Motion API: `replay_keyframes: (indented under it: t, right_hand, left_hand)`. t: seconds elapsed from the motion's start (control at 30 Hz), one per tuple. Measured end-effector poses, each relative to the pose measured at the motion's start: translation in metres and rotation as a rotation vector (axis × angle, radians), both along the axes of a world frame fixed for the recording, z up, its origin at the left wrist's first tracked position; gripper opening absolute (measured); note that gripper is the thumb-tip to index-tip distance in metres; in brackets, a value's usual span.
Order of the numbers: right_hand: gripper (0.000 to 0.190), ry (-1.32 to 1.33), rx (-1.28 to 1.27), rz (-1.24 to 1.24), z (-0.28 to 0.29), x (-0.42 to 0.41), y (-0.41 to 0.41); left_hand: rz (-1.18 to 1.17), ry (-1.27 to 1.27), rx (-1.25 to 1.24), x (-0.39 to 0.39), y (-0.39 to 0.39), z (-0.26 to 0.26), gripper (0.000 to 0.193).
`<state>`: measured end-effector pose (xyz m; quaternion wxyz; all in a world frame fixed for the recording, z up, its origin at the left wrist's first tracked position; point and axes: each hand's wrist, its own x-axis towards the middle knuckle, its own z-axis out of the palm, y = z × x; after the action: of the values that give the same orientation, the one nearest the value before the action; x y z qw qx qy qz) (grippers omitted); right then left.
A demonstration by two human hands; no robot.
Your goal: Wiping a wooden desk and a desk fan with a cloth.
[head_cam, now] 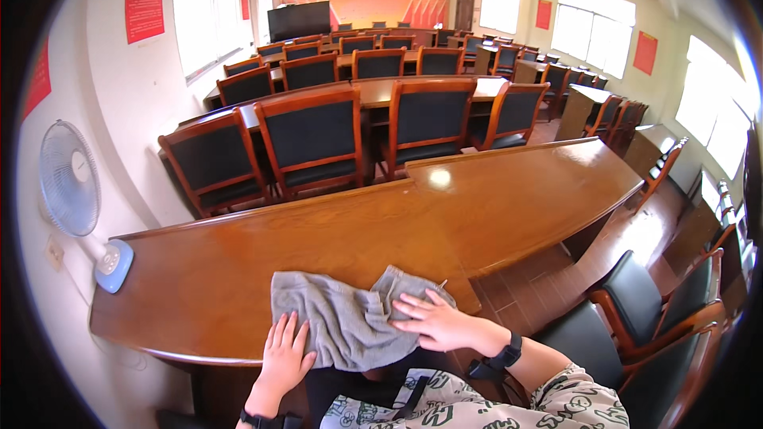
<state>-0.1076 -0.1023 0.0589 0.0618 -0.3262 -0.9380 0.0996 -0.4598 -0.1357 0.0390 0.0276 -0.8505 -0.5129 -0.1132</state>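
A crumpled grey cloth (349, 321) lies on the near edge of a long varnished wooden table (238, 256), part of it hanging towards my lap. My left hand (286, 348) rests on the cloth's left side, fingers extended and slightly apart. On the cloth's right part lies my right hand (426, 318), palm down, fingers spread across the folds. Neither hand visibly grips the fabric. Both wrists wear black straps.
A blue and white electric fan (113, 265) stands at the table's left end by the wall. Wooden chairs with dark padding (313, 137) line the far side. More padded chairs (632, 292) stand close on my right. A second table section (524, 190) adjoins at the right.
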Motion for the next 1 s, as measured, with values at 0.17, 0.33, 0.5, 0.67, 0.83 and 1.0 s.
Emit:
replay_keyframes:
  t: [0.17,0.33,0.5,0.67,0.83,1.0]
  right_hand:
    - [0.07,-0.156,-0.096,0.079,0.013,-0.005,0.011]
    - [0.1,-0.494,-0.29,0.21,0.037,-0.045,0.052]
    - [0.1,-0.487,-0.236,0.344,0.044,-0.093,0.089]
    - [0.09,-0.474,-0.026,0.299,0.053,-0.098,0.064]
    - [0.065,-0.331,0.139,0.27,0.035,-0.078,0.038]
    - [0.066,-0.343,-0.014,0.163,0.046,-0.054,0.062]
  left_hand:
    - [-0.06,0.02,-0.015,-0.001,0.001,0.003,0.066]
    - [-0.116,0.133,-0.114,0.009,0.035,0.026,0.075]
    - [-0.13,0.224,-0.305,0.02,0.068,0.044,0.075]
    - [-0.079,0.178,-0.357,0.023,0.062,0.039,0.067]
    - [-0.33,-0.083,-0.429,0.003,0.042,0.035,0.043]
    - [-0.223,0.037,-0.225,-0.004,0.023,0.043,0.057]
